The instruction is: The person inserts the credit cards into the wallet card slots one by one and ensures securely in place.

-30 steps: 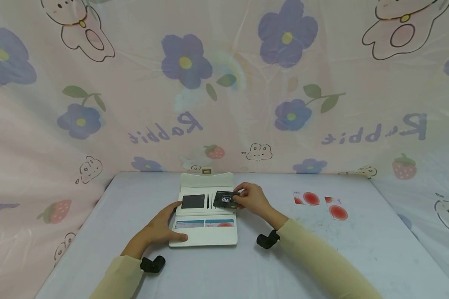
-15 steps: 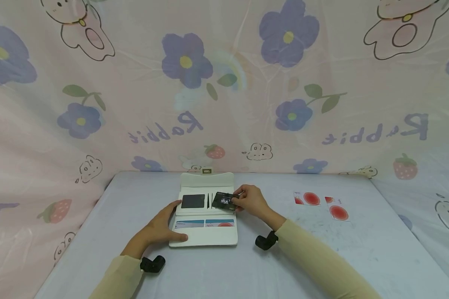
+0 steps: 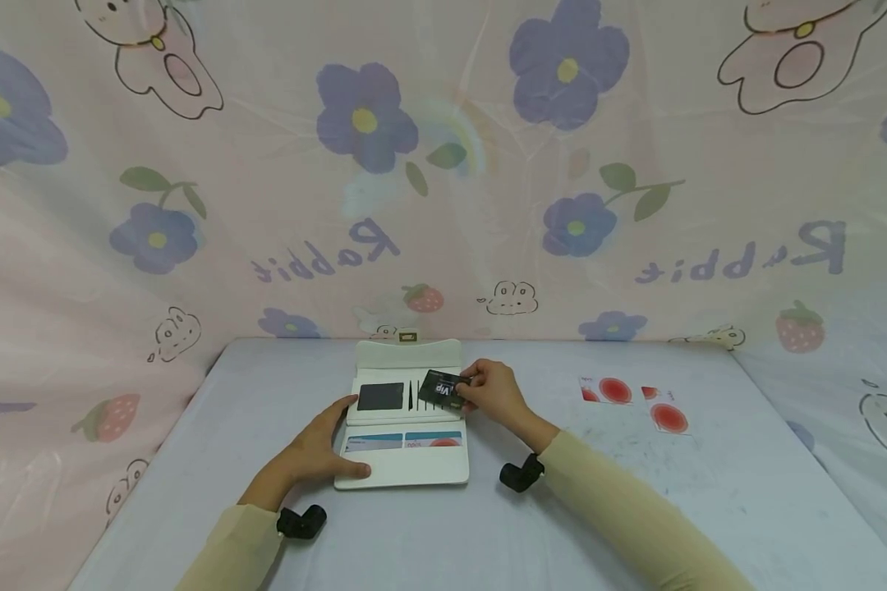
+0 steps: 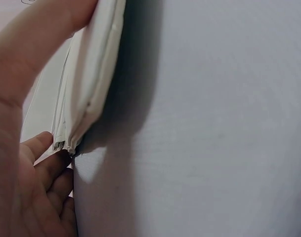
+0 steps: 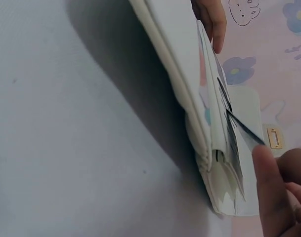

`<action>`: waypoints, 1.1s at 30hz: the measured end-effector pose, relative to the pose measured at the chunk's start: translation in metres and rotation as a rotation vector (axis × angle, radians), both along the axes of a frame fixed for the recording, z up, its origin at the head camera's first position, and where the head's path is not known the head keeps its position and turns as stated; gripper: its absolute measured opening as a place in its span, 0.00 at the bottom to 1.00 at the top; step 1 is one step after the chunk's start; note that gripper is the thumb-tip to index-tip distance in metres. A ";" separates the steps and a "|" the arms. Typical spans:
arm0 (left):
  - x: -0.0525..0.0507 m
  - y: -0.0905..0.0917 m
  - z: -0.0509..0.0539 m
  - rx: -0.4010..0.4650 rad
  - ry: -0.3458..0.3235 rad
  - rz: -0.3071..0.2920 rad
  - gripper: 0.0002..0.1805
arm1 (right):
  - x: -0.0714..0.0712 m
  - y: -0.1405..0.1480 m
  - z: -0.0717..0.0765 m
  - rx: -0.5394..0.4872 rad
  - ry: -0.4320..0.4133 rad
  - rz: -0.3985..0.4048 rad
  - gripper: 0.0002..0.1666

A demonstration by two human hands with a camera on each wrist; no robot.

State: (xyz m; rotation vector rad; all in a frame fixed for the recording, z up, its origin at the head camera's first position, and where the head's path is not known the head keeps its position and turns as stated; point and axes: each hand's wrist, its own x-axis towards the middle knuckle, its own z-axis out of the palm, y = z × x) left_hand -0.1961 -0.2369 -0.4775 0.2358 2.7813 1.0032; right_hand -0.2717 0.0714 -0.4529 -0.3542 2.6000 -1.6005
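A white wallet [image 3: 402, 472] lies unfolded on the table, its flap with a gold clasp toward the back. My left hand [image 3: 312, 447] holds its left side, the thumb on the front panel and the fingers at the edge. In the left wrist view, that thumb crosses over the wallet [image 4: 98, 64]. My right hand [image 3: 498, 398] pinches the right end of a black card [image 3: 439, 389] marked "Vip". The card slants over the slots in the wallet's right half. In the right wrist view, the far edge of the card [image 5: 245, 127] meets the slots.
Two white cards with red circles, a left one [image 3: 606, 391] and a right one [image 3: 666, 412], lie on the table [image 3: 562, 525] to the right. Blue-topped cards [image 3: 373, 443] sit in the wallet's front pockets. A patterned curtain [image 3: 443, 205] hangs behind.
My right hand has shifted slightly left with the black card, whose tilt has steepened a little. My left hand and the wallet stay in place.
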 end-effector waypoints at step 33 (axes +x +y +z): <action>0.000 0.000 0.001 -0.004 -0.023 0.018 0.68 | -0.005 -0.002 -0.003 0.001 -0.085 0.130 0.12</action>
